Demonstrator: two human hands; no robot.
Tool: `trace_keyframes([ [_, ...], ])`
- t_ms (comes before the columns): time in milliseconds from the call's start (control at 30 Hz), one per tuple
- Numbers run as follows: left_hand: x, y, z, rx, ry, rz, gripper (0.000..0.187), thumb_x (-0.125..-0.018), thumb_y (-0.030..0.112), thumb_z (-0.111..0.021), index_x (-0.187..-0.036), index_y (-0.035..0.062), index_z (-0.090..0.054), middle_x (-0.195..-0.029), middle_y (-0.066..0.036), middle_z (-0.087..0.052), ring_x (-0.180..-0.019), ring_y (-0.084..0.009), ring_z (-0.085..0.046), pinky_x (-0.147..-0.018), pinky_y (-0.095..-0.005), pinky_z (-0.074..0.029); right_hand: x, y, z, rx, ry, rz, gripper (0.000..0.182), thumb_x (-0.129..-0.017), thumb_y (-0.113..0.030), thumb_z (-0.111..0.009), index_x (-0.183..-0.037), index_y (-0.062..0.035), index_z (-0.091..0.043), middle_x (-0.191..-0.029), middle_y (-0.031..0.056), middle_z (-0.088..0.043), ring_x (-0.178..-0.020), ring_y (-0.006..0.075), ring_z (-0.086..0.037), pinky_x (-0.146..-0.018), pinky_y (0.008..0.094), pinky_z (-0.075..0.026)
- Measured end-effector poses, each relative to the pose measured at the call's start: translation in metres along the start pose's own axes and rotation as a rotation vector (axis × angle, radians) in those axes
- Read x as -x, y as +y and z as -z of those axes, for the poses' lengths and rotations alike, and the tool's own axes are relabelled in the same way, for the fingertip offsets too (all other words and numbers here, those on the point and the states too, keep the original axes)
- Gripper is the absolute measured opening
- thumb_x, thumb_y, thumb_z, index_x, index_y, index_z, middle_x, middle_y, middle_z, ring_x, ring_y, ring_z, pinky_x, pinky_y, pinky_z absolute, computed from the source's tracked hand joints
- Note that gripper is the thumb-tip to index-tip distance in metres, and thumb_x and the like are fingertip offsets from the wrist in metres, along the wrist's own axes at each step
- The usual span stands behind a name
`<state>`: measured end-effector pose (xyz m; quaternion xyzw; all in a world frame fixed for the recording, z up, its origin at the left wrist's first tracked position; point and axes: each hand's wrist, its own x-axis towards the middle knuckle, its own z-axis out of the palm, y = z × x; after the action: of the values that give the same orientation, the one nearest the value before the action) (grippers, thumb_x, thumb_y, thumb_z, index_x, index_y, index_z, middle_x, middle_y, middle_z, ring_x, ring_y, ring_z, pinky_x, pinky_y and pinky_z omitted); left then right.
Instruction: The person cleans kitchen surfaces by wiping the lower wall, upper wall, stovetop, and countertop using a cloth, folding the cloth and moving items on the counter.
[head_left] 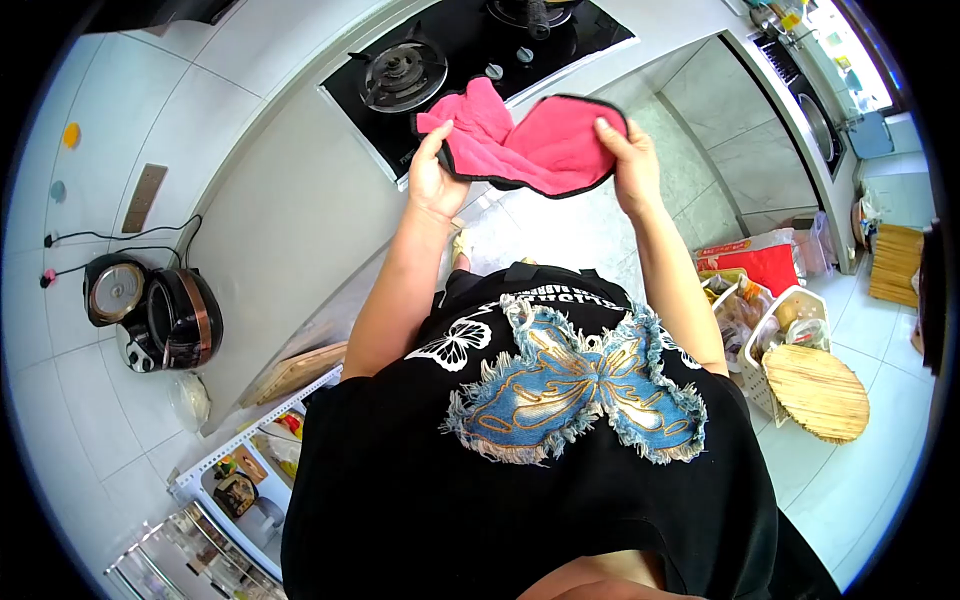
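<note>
A pink cloth (560,145) with black edging hangs between my two hands, folded and bunched in places, in front of the black gas stove (460,50). My left hand (437,178) grips its left end, thumb on top, near the stove's front edge. My right hand (632,165) pinches the right end between thumb and fingers, over the floor beside the counter. Both hands are closed on the cloth, and most of their fingers are hidden behind it.
A rice cooker (185,318) with an open lid stands on the left counter (270,190). White baskets (755,350) with bags and a round wooden board (818,393) are at the right. A shelf rack (235,490) stands lower left.
</note>
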<state>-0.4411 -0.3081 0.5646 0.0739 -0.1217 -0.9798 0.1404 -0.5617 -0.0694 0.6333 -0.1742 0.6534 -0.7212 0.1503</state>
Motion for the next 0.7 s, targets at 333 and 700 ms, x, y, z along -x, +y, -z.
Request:
trace_keyframes([
  [333, -0.042, -0.020, 0.015, 0.040, 0.087, 0.078, 0.051, -0.101, 0.032, -0.064, -0.142, 0.0041, -0.050, -0.150, -0.015, -0.051, -0.142, -0.0333, -0.044, -0.123, -0.0540, -0.028, -0.051, 0.011, 0.067, -0.339, 0.288, -0.168, 0.029, -0.102, -0.029, -0.065, -0.126, -0.0137, -0.064, -0.122, 0.0030, -0.070, -0.109, 0.0178, -0.067, -0.093, 0.0405, -0.054],
  [700, -0.049, -0.094, -0.030, 0.040, -0.111, 0.354, 0.045, -0.101, 0.029, -0.060, -0.140, 0.0067, -0.054, -0.145, -0.013, -0.058, -0.137, -0.0284, -0.050, -0.121, -0.0501, -0.032, -0.041, 0.067, 0.086, -1.095, 0.040, -0.107, 0.092, -0.083, -0.061, -0.075, -0.151, -0.0061, -0.045, -0.157, 0.0109, -0.047, -0.146, 0.0316, -0.041, -0.126, 0.0506, -0.023],
])
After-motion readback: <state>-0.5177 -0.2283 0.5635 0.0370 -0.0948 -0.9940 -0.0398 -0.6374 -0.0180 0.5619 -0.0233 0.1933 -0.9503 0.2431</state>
